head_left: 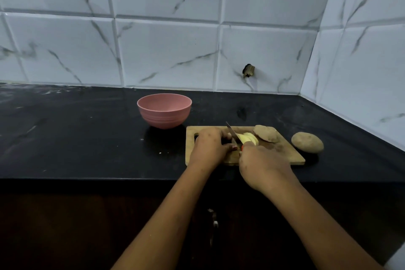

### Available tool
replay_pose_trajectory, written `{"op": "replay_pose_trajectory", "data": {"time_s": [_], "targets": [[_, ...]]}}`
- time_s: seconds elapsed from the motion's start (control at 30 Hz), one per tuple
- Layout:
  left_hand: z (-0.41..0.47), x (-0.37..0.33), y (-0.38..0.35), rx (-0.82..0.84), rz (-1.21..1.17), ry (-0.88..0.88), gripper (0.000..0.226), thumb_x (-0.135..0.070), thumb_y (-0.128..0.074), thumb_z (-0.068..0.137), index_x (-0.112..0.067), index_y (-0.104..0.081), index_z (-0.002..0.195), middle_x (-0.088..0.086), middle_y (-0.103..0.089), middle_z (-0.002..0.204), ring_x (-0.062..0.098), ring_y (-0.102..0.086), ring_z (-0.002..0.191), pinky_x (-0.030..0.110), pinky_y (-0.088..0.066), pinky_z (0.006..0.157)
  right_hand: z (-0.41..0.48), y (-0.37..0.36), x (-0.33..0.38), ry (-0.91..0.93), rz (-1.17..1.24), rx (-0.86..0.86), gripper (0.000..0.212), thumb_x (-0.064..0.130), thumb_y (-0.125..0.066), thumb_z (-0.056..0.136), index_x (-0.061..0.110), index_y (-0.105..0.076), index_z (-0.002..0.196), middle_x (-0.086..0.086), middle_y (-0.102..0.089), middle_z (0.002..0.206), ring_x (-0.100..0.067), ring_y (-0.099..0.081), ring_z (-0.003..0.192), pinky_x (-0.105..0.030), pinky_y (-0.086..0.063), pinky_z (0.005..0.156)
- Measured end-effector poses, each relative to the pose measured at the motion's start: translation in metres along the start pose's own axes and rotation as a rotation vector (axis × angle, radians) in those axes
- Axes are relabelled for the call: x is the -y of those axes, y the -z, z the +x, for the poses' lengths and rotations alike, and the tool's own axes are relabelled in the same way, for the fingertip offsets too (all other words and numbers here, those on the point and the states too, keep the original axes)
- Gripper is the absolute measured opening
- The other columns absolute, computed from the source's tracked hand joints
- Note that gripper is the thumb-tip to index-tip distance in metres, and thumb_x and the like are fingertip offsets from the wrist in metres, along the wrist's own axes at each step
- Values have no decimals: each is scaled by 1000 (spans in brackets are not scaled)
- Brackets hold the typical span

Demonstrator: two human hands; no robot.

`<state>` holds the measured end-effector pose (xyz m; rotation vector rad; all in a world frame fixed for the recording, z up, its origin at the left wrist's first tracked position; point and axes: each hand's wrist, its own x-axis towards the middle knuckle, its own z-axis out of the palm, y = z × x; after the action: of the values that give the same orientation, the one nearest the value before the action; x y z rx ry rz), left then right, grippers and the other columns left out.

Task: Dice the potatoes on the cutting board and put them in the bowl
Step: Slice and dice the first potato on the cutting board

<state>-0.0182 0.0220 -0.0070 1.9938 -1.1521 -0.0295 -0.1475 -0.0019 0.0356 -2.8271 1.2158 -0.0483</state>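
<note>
From my console I see the right hand [260,164] clamped round the handle of the knife [233,135], blade pointing to 11 o'clock and set against the pale slices [248,138] mid cutting board [285,156]. The left hand [210,144] sits at the blade's 9 o'clock, fingers curled, probably steadying the piece. I cannot tell whether it actually pinches anything. The hands are nearly touching.

I count one knife, one board and one bowl [164,109], which waits at the board's 10 o'clock, I judge within easy reach for tipping. One half potato [266,133] lies at the slices' 2 o'clock. One whole potato [307,142] is parked off the board at 3 o'clock. The slices overlap too much to count.
</note>
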Motion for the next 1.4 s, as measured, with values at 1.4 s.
{"op": "replay_pose_trajectory", "data": {"time_s": [1.4], "targets": [[-7,-9,6,37,58,-45,19,-19,-58,86,-23,-51,104,-2,-61,101,19,-54,101,34,-47,83,-7,15,-35,29,120,115,21,29,-31,103,20,-51,101,1,-56,94,-14,-56,81,-34,-49,73]]}}
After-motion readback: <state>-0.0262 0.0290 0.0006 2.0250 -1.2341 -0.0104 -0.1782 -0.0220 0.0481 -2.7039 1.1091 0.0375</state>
